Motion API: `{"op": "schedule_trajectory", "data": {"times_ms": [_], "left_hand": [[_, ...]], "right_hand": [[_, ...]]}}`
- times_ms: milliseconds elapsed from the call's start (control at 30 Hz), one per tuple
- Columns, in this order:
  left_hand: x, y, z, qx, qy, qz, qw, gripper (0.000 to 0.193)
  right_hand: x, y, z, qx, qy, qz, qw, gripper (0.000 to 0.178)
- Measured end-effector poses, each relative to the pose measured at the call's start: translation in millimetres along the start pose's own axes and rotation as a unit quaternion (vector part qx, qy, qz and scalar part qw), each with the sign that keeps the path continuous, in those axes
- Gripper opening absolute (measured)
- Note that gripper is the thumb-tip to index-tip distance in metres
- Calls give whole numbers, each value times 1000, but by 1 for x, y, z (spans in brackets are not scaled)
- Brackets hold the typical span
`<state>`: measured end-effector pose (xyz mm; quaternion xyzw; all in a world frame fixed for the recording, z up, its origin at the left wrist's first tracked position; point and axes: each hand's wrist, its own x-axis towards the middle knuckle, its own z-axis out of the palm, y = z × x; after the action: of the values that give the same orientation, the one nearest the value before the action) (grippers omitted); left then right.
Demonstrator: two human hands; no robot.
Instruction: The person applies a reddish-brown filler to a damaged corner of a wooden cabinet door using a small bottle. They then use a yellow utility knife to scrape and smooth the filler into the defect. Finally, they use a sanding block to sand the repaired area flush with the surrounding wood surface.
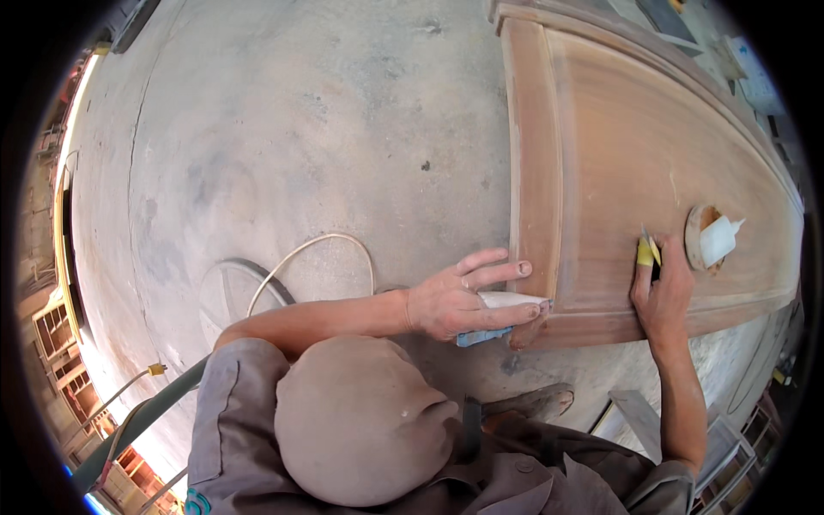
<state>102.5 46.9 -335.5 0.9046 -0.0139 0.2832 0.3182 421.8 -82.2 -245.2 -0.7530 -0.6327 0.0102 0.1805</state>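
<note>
A framed brown wooden panel (635, 163) lies at the right, with pale smears along its joints. My left hand (451, 296) is at the panel's near left corner, its fingers closed around a white folded piece (506, 299) with a blue part (485, 336) beneath. One fingertip reaches the frame's edge. Over the panel's near side, my right hand (665, 287) grips a yellow-and-black hand tool (645, 250) with a small pointed tip; its exact kind is unclear. Right of that hand, a white nozzle bottle (719, 239) rests at a round tan dish-like thing (693, 238).
The panel stands on a grey concrete floor (343, 129). A pale cable (326, 236) loops beside a round grey object (245, 287) near my left arm. A green hose or pipe (142, 421) runs at the lower left. Pale frames (639, 421) stand near my right forearm.
</note>
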Motion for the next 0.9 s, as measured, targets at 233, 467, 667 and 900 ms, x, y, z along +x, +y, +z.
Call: {"op": "schedule_trajectory", "data": {"times_ms": [233, 467, 667, 900], "left_hand": [[81, -86, -8, -62, 242, -188, 950, 58], [109, -90, 4, -269, 370, -290, 840, 52], [126, -149, -6, -272, 394, -267, 836, 54], [100, -188, 15, -311, 285, -439, 793, 48]], "right_hand": [[3, -6, 0, 11, -28, 29, 999, 15], [2, -7, -4, 6, -39, 30, 999, 18], [-2, 10, -3, 2, -55, 14, 998, 17], [-4, 4, 1, -9, -52, -2, 999, 13]]}}
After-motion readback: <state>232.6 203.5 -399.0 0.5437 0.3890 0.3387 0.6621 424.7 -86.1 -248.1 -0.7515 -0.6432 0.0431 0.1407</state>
